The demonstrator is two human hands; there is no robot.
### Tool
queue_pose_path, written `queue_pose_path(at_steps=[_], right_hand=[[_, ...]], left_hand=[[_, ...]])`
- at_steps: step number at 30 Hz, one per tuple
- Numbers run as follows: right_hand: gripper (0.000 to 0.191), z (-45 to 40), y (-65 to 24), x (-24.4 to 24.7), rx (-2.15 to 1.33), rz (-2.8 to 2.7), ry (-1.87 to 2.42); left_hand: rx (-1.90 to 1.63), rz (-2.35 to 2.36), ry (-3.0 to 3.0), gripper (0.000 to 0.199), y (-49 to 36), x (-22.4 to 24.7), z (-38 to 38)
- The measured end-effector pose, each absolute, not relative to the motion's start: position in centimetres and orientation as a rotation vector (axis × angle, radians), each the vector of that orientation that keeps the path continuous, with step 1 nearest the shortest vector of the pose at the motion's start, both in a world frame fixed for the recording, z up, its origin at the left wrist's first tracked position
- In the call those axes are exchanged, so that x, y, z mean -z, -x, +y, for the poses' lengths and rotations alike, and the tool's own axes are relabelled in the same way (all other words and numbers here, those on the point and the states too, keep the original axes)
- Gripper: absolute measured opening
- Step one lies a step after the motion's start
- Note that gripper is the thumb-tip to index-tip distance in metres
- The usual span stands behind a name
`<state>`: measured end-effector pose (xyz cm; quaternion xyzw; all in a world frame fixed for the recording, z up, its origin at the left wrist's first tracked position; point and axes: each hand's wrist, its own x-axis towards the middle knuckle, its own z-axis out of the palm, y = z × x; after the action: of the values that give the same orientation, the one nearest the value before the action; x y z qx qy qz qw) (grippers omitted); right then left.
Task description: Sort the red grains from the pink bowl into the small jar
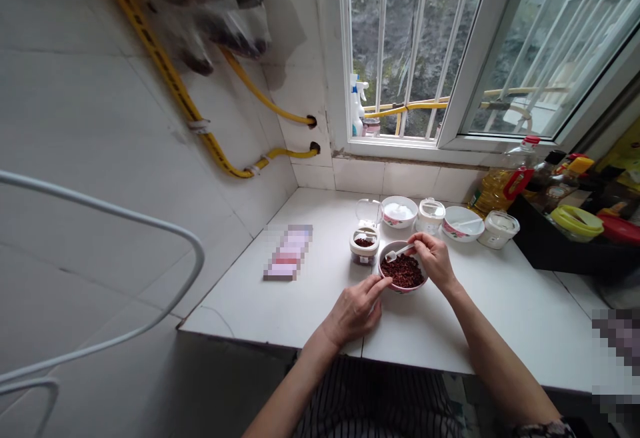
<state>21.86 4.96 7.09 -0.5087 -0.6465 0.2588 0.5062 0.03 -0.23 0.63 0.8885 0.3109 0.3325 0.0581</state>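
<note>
A bowl [383, 279] with a pink pattern stands on the white counter, filled with dark red dried bits that look like peppercorns [406, 274]. My left hand [356, 306] is closed on its near left rim, fingertips at the edge. Pinched in my right hand [434, 259] is a small white spoon [399, 252], its scoop tilted over the left part of the bowl. Just left of the bowl stands a seasoning jar [365, 253], its clear lid [369, 212] flipped up and similar dark red bits inside.
Behind are a bowl of white powder [399, 210], a closed jar [431, 215], another bowl [463, 225] with a white spoon, and another jar [499, 229]. An oil bottle [500, 181] and sauce bottles stand right. A blurred flat item [289, 253] lies left. The counter's front edge is near me.
</note>
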Motion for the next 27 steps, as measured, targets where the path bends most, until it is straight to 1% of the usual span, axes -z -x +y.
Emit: queue_pose_path(at_steps=[8, 18, 27], right_hand=[[0.018, 5.18, -22.01, -6.65, -0.268, -1.752, 1.217], [0.019, 5.54, -22.26, -6.18, -0.272, -1.759, 1.229], [0.015, 5.37, -22.28, -6.64, -0.465, -1.644, 1.233]], left_hand=[[-1.015, 0.944, -2.700, 0.065, -0.09, -0.68, -0.26], [-1.006, 0.944, -2.698, 0.064, -0.07, -0.50, -0.18], [-0.994, 0.949, -2.694, 0.065, -0.03, -0.51, -0.25]])
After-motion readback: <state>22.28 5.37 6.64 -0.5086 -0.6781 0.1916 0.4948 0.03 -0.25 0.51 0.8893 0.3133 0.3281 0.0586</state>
